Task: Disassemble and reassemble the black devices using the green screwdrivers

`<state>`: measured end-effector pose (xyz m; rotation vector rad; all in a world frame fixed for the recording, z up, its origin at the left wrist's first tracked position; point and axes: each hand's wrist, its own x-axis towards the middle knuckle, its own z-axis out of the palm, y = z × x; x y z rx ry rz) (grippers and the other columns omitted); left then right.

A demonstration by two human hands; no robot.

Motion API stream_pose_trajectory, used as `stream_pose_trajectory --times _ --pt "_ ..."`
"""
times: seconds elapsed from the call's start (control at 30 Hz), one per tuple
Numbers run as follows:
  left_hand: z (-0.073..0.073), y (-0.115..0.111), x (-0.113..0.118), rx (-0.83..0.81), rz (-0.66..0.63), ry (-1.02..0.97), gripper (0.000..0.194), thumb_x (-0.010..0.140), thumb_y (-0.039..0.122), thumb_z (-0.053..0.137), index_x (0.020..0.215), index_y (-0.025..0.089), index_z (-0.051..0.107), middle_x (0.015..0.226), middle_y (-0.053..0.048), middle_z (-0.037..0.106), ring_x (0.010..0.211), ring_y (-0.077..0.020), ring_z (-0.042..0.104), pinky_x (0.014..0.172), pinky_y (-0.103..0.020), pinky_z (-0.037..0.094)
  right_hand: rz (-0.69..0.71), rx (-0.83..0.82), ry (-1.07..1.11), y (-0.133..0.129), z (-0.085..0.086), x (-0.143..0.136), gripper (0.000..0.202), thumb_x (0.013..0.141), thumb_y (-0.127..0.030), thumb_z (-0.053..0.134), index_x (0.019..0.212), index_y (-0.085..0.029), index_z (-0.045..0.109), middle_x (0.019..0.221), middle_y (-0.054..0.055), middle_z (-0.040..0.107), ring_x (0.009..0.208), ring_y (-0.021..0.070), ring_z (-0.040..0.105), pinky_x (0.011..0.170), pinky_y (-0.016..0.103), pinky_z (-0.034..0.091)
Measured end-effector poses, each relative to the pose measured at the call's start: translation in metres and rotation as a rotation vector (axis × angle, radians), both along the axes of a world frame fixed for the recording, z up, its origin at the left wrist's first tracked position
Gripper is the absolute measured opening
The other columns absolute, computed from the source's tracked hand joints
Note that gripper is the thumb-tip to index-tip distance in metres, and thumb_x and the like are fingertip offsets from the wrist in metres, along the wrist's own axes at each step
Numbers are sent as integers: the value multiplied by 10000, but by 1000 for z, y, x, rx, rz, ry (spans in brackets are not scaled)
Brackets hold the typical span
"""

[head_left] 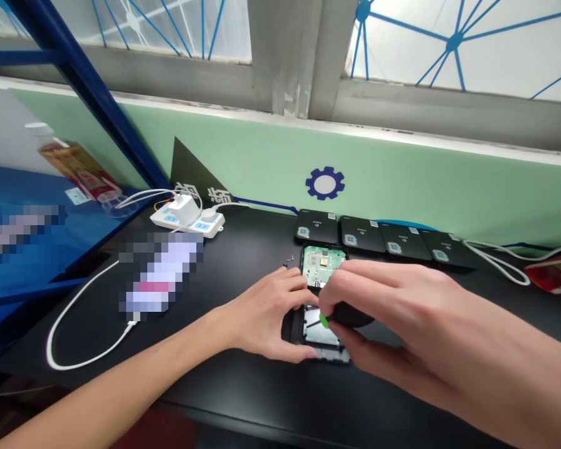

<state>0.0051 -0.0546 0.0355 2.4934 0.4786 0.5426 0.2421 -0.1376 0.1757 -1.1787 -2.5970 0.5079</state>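
Observation:
My right hand [383, 312] is closed around a dark screwdriver [353, 315] with a green part. Its thin shaft crosses a silver metal plate [325, 337]. Beside it, my left hand [273, 312] braces the opened electronic device, with the thumb at the near edge and the fingers bent over its left side. A green circuit board [314, 265] shows in the black casing beyond the fingers. My hands hide part of the device between board and plate. A few small screws [288, 259] lie just left of the board.
Several closed black devices [362, 234] stand in a row along the back. To the left are a white power strip [189, 218], a blurred-out phone-like object [161, 274] and its looping white cable [51, 337]. A bottle [79, 165] is at far left.

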Motion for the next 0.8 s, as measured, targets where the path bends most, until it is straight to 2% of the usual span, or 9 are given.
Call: stream_pose_trajectory --times 0.2,0.4,0.8 --pt "-5 -4 3 21 32 2 475 759 508 941 1036 236 667 1106 -63 773 1044 -313 700 947 -441 548 -30 -29 5 4 -3 2 95 1157 -242 516 1149 -276 604 1072 -24 697 822 137 654 681 322 458" --pt "-13 -9 6 76 96 25 369 777 411 858 919 246 561 972 -43 733 964 -301 687 880 -434 534 -19 -36 -6 2 -2 4 90 1164 -252 519 1139 -279 602 1056 -29 688 798 126 640 672 313 466" --pt "-15 -10 9 85 108 25 356 795 391 809 892 251 496 968 -49 714 943 -291 671 885 -436 530 -17 -14 -25 2 -3 4 112 1170 -262 505 1108 -268 599 1023 -20 677 769 134 642 652 311 475"
